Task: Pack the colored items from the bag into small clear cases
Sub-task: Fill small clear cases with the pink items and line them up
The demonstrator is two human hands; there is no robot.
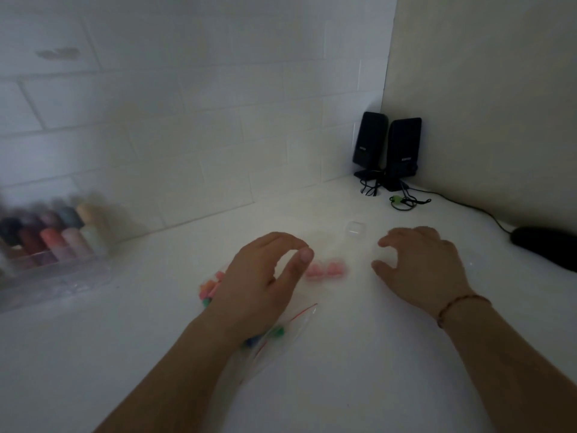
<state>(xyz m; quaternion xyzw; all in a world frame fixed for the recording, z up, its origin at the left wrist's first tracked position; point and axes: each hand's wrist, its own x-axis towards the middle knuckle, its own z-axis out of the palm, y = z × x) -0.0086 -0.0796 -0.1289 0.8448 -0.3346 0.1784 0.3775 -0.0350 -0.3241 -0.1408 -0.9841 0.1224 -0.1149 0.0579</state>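
While both palms face down | left hand (pixel 262 273) grip loosely spread over bag (pixel 281 332) | right hand (pixel 421 270) grip spread, holding nothing

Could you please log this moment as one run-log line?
left hand: open, over bag | right hand: open, empty | pink items: on counter between hands | clear case: beyond them

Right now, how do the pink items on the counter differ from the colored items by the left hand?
The pink items lie loose on the bare counter, between both hands; the colored items sit inside the clear bag, partly hidden under the left hand. The pink ones share one color; the bagged ones are mixed orange, green and blue. Both groups are small, and neither is held.
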